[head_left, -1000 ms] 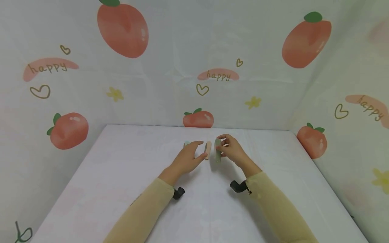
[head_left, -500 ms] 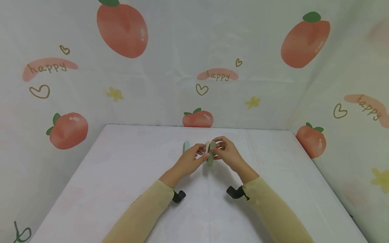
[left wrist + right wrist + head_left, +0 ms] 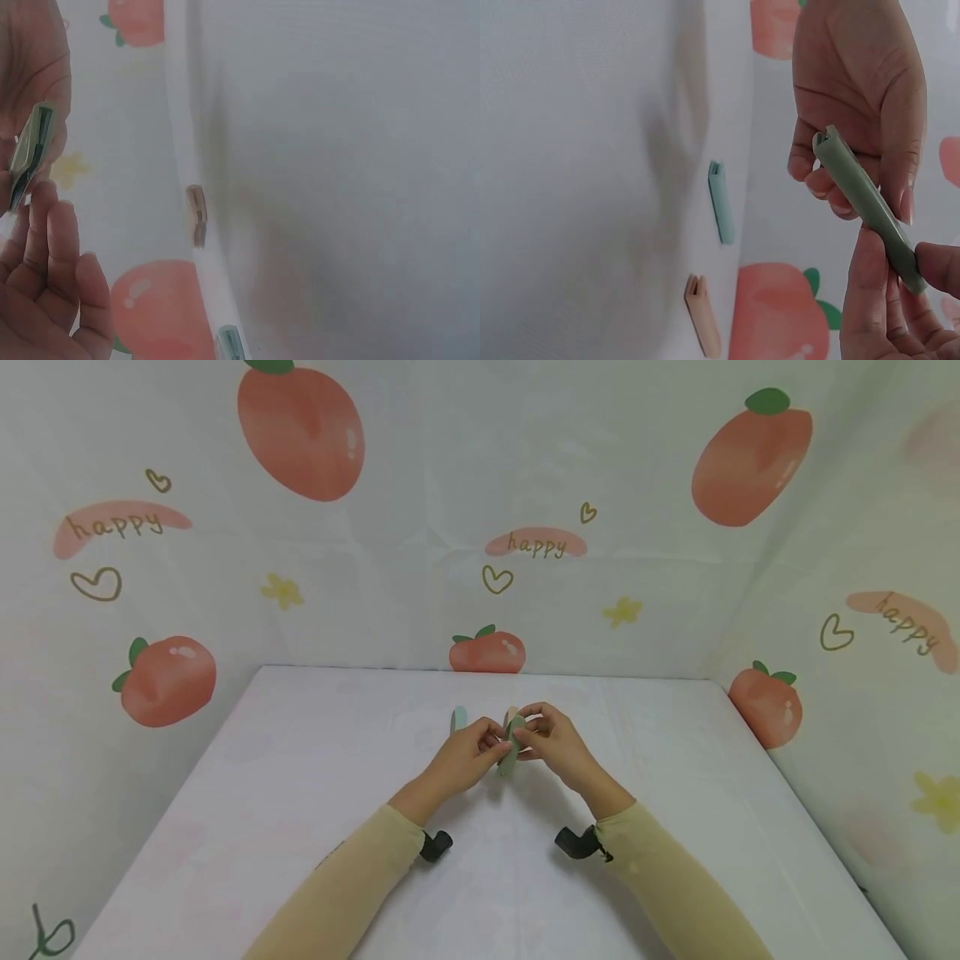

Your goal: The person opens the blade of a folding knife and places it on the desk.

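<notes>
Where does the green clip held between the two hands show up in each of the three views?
Head: green clip at centre, held by left hand and right hand.
Left wrist: upper left edge.
Right wrist: right of centre, slanting.
Shared landmark: beige clip on the table.

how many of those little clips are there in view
3. A green clip is pinched between the left hand and right hand above the table; a peach clip and a teal clip lie on the table. More may be hidden behind the hands.

Beyond the hands — beige clip, teal clip.
</notes>
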A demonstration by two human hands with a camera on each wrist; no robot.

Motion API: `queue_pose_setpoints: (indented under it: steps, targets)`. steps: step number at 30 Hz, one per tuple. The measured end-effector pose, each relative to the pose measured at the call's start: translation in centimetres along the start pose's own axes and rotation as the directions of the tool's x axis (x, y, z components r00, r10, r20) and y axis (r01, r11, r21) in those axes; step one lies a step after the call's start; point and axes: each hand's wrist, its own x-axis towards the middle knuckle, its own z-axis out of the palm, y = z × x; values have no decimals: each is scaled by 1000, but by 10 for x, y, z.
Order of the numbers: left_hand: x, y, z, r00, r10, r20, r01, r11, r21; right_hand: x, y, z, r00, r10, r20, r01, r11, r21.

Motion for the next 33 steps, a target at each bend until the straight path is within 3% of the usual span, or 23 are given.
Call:
queue_pose_setpoints:
  steps: [9,19,25,33]
  targets:
    - [-1,0,-8,997,25,73,-27,999,25,-5,1,3,998,-11,55,8,999,50]
    - [-2,-3,-13,978,33,206,-24,999,-45,-9,1,6,992,-5,128,0,999,37]
    - [-4,-3,-14,977,49,209,-33,996,-82,-10,1,7,991,3,130,-3,1000,0]
    - [-6,-7,-14,984,70,166,-51,992,-116,-9,2,3,993,4,120,-1,1000,-26]
